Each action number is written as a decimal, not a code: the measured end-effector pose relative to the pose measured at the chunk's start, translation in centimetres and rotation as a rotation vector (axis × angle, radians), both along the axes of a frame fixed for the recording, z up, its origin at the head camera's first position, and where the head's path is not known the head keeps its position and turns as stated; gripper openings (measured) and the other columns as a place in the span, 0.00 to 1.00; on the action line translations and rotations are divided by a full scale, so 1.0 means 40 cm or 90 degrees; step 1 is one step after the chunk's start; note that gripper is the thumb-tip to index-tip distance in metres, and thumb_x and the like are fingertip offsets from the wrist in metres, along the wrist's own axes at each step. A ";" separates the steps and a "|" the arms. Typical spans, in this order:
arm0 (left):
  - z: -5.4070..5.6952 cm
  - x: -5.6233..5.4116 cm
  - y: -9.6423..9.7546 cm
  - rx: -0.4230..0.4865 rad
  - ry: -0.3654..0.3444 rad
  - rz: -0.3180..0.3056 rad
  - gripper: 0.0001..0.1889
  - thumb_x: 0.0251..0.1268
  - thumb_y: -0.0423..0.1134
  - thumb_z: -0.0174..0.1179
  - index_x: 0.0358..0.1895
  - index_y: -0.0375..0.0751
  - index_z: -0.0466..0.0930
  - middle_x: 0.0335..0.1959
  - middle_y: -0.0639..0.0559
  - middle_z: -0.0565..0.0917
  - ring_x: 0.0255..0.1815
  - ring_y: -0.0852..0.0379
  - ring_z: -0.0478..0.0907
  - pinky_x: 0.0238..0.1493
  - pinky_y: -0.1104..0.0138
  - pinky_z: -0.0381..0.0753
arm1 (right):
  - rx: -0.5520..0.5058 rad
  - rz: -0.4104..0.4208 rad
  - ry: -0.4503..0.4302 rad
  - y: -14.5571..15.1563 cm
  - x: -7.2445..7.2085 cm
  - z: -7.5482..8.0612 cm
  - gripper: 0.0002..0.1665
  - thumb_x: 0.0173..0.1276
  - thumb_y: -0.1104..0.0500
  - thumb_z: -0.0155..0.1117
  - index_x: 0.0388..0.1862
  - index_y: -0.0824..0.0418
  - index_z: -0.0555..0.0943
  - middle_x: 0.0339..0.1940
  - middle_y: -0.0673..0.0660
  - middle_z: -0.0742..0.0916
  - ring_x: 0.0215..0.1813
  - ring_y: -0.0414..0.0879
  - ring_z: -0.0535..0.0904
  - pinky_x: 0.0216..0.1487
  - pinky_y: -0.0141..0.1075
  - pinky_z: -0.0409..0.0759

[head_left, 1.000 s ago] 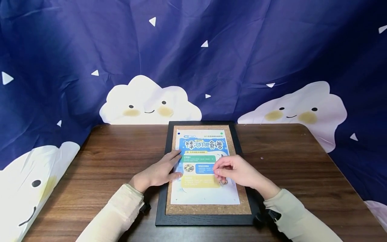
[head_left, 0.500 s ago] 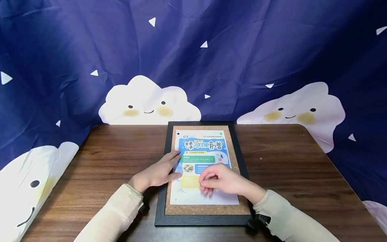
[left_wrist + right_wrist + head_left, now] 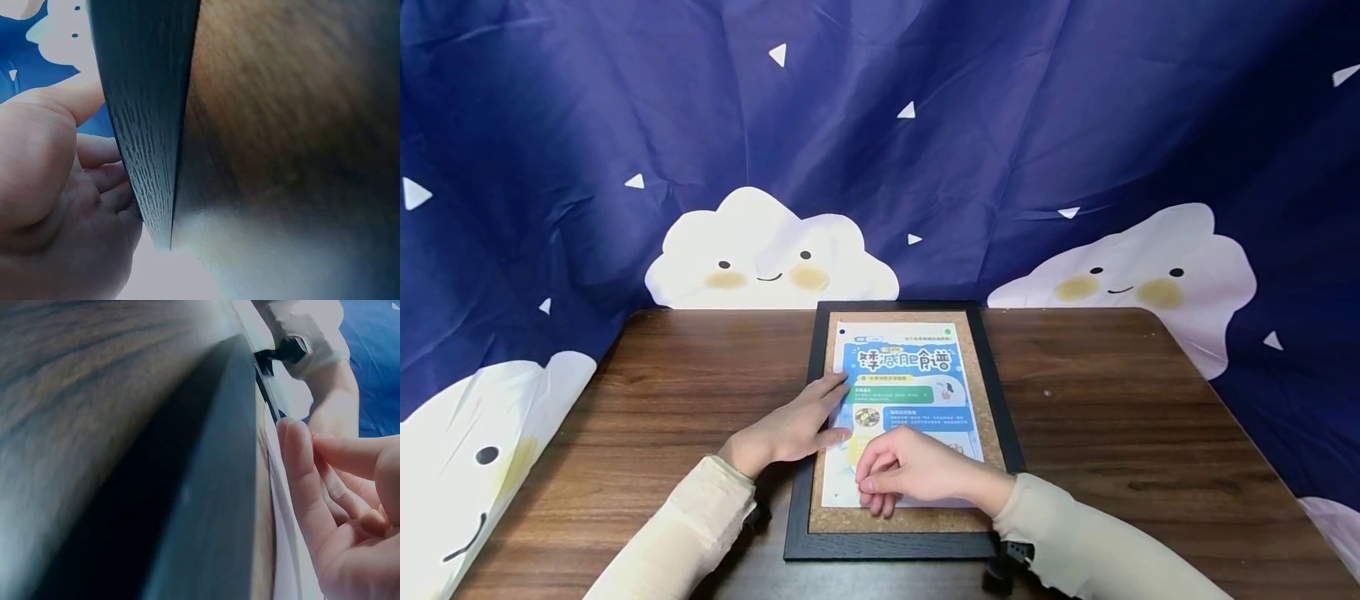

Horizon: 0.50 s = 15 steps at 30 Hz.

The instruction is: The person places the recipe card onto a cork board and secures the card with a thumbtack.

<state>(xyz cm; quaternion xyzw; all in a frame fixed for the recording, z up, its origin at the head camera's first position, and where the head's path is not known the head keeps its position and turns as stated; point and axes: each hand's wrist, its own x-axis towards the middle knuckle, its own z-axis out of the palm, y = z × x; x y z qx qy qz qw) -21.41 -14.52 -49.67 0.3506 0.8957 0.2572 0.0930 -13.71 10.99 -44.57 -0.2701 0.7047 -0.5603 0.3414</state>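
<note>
A printed paper sheet (image 3: 917, 417) lies on a black-framed cork board (image 3: 917, 546). A blue pushpin (image 3: 842, 332) sits at its far left corner and a green pushpin (image 3: 947, 332) at its far right one. Across the board's left edge, my left hand (image 3: 790, 425) rests with fingers extended onto the paper. Over the paper's near part, my right hand (image 3: 917, 471) pinches a tiny red pushpin (image 3: 314, 435) between thumb and finger. Its red shows only as a speck in the right wrist view; the fingers hide the rest.
The brown wooden table (image 3: 1120, 433) extends to both sides of the board. A tiny pale dot (image 3: 1047, 392) shows on it to the right. Behind hangs a dark blue curtain (image 3: 970, 150) printed with clouds. Dark wrist devices (image 3: 1009, 562) hang under both sleeves.
My right hand has moved left and nearer to me, from the paper's right side to its lower left part, still pinching. The left hand has stayed in place.
</note>
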 end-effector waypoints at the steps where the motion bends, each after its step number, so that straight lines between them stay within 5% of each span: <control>1: -0.003 -0.003 0.000 -0.007 0.004 0.001 0.43 0.80 0.55 0.63 0.84 0.29 0.60 0.89 0.36 0.54 0.90 0.33 0.50 0.84 0.39 0.60 | 0.001 0.002 -0.005 -0.008 0.001 -0.001 0.07 0.80 0.70 0.62 0.47 0.74 0.85 0.39 0.71 0.93 0.33 0.40 0.89 0.37 0.36 0.91; 15: -0.006 -0.009 0.000 0.002 -0.005 0.003 0.42 0.78 0.47 0.67 0.84 0.29 0.60 0.89 0.35 0.55 0.90 0.34 0.49 0.86 0.39 0.56 | 0.040 -0.025 -0.043 -0.090 0.012 -0.001 0.07 0.78 0.73 0.61 0.40 0.72 0.85 0.32 0.68 0.92 0.24 0.40 0.86 0.29 0.36 0.89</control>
